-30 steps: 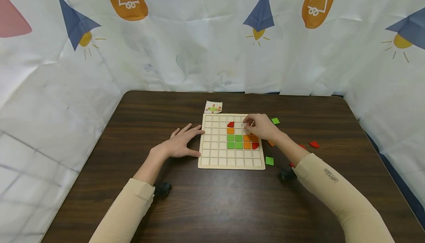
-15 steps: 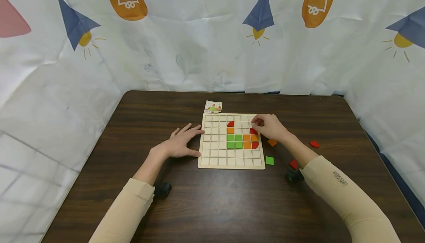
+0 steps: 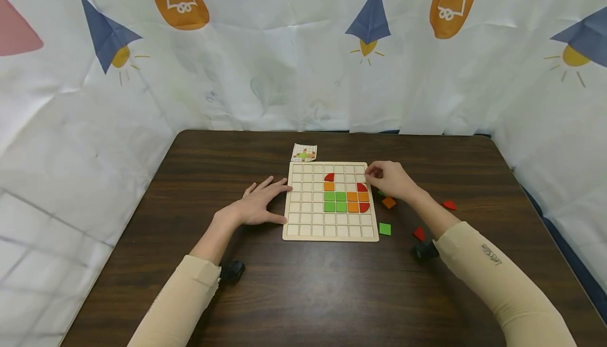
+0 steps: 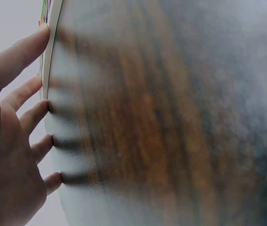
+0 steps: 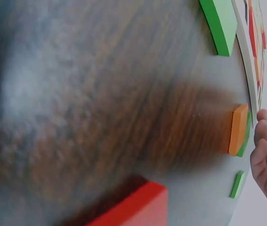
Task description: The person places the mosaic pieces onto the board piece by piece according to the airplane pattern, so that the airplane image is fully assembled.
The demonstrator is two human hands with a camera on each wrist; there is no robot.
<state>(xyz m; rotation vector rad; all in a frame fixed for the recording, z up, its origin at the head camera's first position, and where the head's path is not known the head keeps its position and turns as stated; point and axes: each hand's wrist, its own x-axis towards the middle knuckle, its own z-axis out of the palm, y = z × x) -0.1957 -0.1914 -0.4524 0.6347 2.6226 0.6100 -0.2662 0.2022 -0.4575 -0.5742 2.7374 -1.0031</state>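
A pale wooden grid board (image 3: pixel 307 221) lies on the table. My left hand (image 3: pixel 256 203) rests at its left side with fingers spread; in the left wrist view the thumb meets the board's edge (image 4: pixel 53 37). By the board's upper right edge is my right hand (image 3: pixel 392 179), fingers loosely bent, with nothing visible in them in the right wrist view. Set in the grid are green squares (image 3: pixel 335 202), orange squares (image 3: pixel 352 197) and red rounded-corner pieces, one (image 3: pixel 362 187) in the right part. Some fingertips of the right hand are hidden in the head view.
A small pattern card (image 3: pixel 304 152) lies behind the board. Loose pieces are scattered to the right: an orange square (image 3: pixel 389 202) partly over a green one, another green square (image 3: pixel 385 229), and red pieces (image 3: pixel 419 234) farther out. A printed cloth (image 3: pixel 284 83) hangs behind the table.
My right hand has drawn back rightward from over the grid, uncovering a red piece in the right part. The left hand and the board have stayed in place.
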